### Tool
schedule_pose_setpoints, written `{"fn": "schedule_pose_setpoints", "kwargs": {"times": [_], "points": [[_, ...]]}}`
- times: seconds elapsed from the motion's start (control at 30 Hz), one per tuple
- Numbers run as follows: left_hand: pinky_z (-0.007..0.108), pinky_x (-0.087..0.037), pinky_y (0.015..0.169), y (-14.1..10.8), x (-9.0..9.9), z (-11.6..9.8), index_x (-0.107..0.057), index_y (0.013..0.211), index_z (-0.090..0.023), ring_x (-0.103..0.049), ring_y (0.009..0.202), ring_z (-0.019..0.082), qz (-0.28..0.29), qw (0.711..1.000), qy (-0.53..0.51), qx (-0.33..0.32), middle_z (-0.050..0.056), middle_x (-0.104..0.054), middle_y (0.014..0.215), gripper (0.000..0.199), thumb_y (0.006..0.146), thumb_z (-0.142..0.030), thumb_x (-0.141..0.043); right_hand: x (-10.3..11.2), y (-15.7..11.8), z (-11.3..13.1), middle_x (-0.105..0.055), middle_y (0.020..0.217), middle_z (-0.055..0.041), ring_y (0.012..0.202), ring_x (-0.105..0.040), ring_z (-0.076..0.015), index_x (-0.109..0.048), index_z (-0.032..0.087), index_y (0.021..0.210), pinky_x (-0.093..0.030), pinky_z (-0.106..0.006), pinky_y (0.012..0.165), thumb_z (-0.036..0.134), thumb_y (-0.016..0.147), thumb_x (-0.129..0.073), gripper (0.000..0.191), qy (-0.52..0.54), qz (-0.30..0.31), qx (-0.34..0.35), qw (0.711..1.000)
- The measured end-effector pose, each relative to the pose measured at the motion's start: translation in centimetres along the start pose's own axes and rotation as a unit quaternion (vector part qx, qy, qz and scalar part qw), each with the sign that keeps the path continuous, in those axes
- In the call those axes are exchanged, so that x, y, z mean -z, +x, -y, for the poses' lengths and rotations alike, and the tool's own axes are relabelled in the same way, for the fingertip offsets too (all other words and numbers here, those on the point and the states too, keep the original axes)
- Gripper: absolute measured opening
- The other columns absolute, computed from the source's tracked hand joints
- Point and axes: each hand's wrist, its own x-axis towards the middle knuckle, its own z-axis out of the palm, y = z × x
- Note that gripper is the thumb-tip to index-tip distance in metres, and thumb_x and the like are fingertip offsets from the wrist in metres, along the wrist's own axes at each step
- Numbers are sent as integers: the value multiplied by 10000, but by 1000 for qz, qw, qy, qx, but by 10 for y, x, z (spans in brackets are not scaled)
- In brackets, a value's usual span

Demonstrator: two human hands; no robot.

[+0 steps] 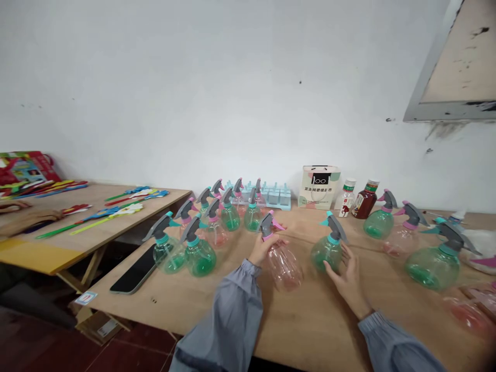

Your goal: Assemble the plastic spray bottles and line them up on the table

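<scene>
My left hand [264, 249] is closed around the neck of a clear pink spray bottle [285, 271], which leans slightly on the wooden table. Its grey head carries a pink trigger. With curved fingers, my right hand [349, 276] grips the right side of a green spray bottle [324, 253] with a turquoise collar and nozzle. Left of my hands stands a cluster of several pink and green spray bottles, among them a green spray bottle [200, 258] near the front. To the right are more, including a large green spray bottle [434, 268] and a pink spray bottle [401, 240].
At the back stand light-blue popsicle moulds [284, 199], a paper bag [320, 188], a white bottle [346, 199] and a dark red bottle [365, 200]. A phone [134, 274] lies front left. Another person's hand [36, 221] rests on the left table [58, 253] beside colourful sticks [106, 214].
</scene>
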Motion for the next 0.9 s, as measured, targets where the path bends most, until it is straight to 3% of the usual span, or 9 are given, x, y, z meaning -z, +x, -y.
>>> {"fn": "schedule_pose_setpoints", "kwargs": {"times": [0.17,0.37,0.57,0.77,0.9], "points": [[271,-527,642,-1,2,9,-642,794,-149,-682,613,152,-20,999,-19,22,17,-695,750,526,487,-490,-900,6,-4,8,-519,1211,-132,1108,-573,-305,-466,211,1391,-504,-579,982,480,831,-678,656,9,13,-20,1000],[293,-537,660,-4,-1,10,-658,992,-176,-694,676,153,26,1000,5,17,82,-712,1102,547,574,-468,-859,4,-4,5,-509,1225,-129,1142,-554,-309,-456,215,1402,-496,-587,995,462,838,-677,654,15,20,-22,999],[322,-544,729,2,7,16,-663,871,-159,-682,664,162,0,997,34,63,32,-701,801,477,548,-442,-869,5,-4,6,-501,1232,-132,1152,-553,-310,-445,209,1408,-489,-592,1009,458,847,-672,655,21,29,-24,999],[276,-515,664,0,5,10,-674,981,-161,-685,646,135,41,997,30,58,95,-726,1110,538,557,-427,-871,3,-4,6,-498,1242,-135,1174,-547,-319,-446,210,1406,-487,-595,1009,469,850,-665,651,17,28,-15,999],[287,-532,696,1,5,15,-650,839,-165,-676,638,138,7,998,20,56,27,-719,849,453,537,-418,-873,3,-3,8,-503,1235,-135,1159,-553,-307,-448,205,1406,-489,-581,1010,469,857,-657,645,15,26,-9,999]]}}
